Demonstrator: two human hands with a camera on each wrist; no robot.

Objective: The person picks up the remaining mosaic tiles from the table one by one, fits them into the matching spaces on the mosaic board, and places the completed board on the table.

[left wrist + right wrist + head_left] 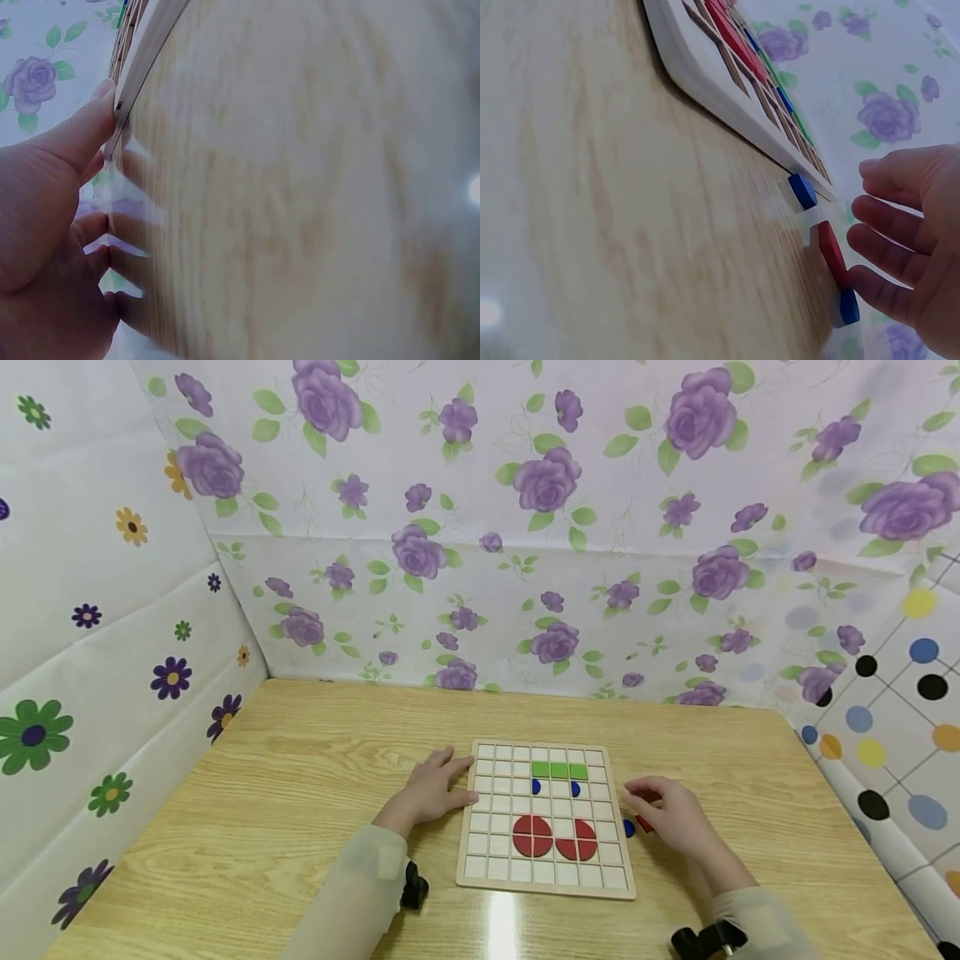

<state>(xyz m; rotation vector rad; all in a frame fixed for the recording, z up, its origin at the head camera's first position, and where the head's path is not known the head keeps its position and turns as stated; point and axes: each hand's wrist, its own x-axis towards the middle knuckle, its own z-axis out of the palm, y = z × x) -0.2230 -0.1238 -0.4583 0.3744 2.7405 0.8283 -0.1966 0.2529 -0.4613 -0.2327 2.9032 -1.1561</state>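
A wooden grid board (477,867) lies flat on the table. Green squares (559,770) form a row near its top, with two blue half-rounds (575,789) below. Lower down, red quarter pieces make a full circle (532,837) and a three-quarter circle (577,842). My left hand (429,789) rests at the board's left edge, thumb against the rim and fingers spread. Beside the right edge, my right hand (671,814) is over loose pieces, its fingers loosely bent with nothing between them. Those pieces are a blue one (802,191), a red one (832,255) and another blue one (848,307).
The wood-grain table (337,727) extends around the board on all sides. A flowered cloth (480,593) hangs behind it, with patterned cloths at left and right. Each wrist wears a black device (414,887) near the sleeve.
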